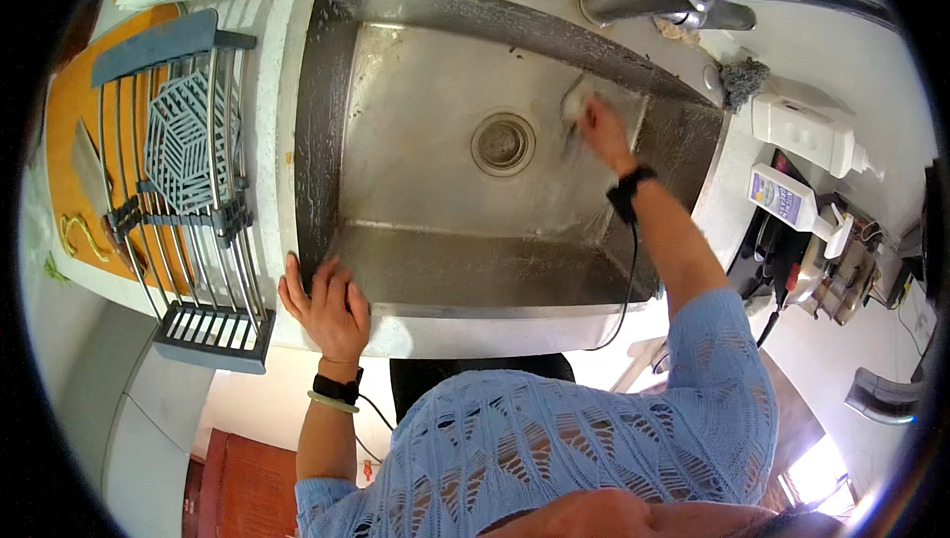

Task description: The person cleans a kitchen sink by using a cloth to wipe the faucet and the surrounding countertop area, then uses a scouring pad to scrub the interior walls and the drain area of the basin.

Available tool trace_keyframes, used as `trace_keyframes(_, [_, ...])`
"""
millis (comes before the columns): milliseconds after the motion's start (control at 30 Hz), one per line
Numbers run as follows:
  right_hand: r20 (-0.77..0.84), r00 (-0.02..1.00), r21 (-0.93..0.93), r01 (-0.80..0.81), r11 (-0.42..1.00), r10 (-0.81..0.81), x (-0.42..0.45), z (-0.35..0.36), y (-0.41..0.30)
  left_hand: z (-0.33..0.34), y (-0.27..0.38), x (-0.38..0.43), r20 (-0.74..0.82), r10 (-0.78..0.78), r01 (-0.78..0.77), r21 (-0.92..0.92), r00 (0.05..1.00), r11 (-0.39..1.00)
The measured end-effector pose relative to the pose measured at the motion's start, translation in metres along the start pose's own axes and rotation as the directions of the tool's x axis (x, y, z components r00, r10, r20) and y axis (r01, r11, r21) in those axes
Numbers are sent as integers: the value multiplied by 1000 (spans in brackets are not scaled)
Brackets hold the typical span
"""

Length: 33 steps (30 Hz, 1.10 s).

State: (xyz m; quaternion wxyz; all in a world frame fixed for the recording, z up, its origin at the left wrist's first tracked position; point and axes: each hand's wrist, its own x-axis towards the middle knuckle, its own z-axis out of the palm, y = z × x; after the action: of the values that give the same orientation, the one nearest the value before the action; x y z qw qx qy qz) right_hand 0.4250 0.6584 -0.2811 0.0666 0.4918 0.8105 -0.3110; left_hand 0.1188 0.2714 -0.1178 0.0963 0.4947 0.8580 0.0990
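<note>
A stainless-steel sink [415, 167] lies before me, its floor wet-looking and streaked, with a round drain [503, 143] near the middle. My right hand [605, 130] is down at the sink's right side, blurred by motion. Its fingers are closed on a small pale object [575, 104], too smeared to name exactly. A few dark specks [515, 53] lie on the sink floor near the back wall. My left hand [326, 304] rests on the front left corner of the sink rim, fingers spread and nothing held.
A metal roll-up drying rack [215, 271] with a grey lattice mat [189, 141] overlaps an orange cutting board [63, 100] and a knife [90, 167] on the left. At right stand a chrome faucet [638, 0], a white bottle [801, 130], a spray bottle [783, 196] and a grey scrubber [742, 84].
</note>
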Motion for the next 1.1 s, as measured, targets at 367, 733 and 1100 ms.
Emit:
trace_keyframes(367, [641, 766, -100, 30, 995, 42, -111, 35, 17, 4, -3, -2, -25, -18, 18, 6, 1000, 1000])
trace_keyframes(733, [582, 795, 188, -334, 923, 170, -79, 43, -4, 3, -4, -6, -19, -29, 29, -6, 999, 1000])
trace_keyframes(1100, [406, 901, 96, 121, 988, -150, 18, 76, -178, 3, -6, -6, -6, -18, 17, -32, 1000, 999])
